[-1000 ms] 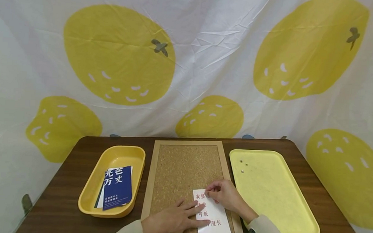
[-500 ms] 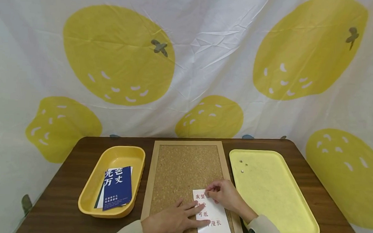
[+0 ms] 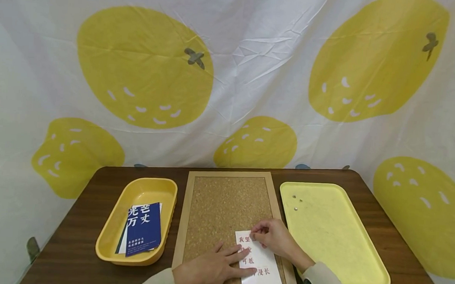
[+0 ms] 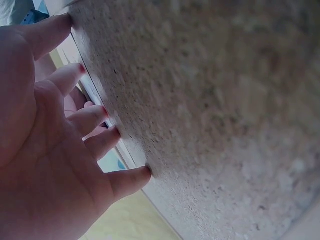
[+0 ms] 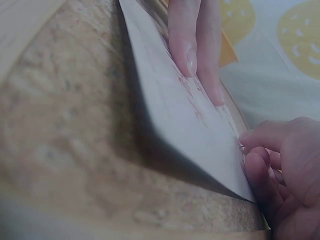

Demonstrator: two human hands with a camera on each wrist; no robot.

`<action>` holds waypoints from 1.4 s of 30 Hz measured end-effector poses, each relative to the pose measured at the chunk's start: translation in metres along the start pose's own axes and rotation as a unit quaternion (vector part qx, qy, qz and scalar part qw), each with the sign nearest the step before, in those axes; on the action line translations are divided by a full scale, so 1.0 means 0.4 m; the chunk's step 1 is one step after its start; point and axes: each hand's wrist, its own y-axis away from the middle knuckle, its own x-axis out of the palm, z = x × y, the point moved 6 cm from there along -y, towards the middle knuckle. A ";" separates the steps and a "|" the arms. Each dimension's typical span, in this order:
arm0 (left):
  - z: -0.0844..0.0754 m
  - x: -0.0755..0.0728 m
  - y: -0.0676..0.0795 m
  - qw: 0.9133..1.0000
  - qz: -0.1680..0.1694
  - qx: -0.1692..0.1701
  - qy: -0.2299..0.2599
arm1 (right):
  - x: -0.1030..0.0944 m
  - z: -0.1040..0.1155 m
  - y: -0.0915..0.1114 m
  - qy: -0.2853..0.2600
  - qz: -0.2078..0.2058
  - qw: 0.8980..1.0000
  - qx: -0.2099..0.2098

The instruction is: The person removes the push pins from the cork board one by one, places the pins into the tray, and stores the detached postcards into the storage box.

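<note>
A white card with red characters [image 3: 261,282] lies on the wood-framed cork board [image 3: 228,202], near its lower right. My left hand [image 3: 217,268] rests with fingers spread over the card's left side, pressing it; in the left wrist view its fingertips touch the board surface. At the card's top edge, my right hand [image 3: 274,239] pinches a thumbtack [image 5: 242,147] between thumb and forefinger, mostly covered by the fingertips. In the right wrist view the near edge of the card [image 5: 165,132] stands lifted off the cork, casting a shadow.
Left of the board stands an orange-yellow basket [image 3: 104,234] holding a blue card [image 3: 143,230] atop other cards. On the right, a pale yellow tray [image 3: 331,233] carries several small metal tacks [image 3: 295,209]. A lemon-print curtain [image 3: 231,73] hangs behind the brown table [image 3: 72,237].
</note>
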 end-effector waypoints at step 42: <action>0.001 0.003 -0.003 1.000 0.011 -0.004 0.006 | -0.014 -0.011 0.001 -0.054 -0.008 0.998 0.041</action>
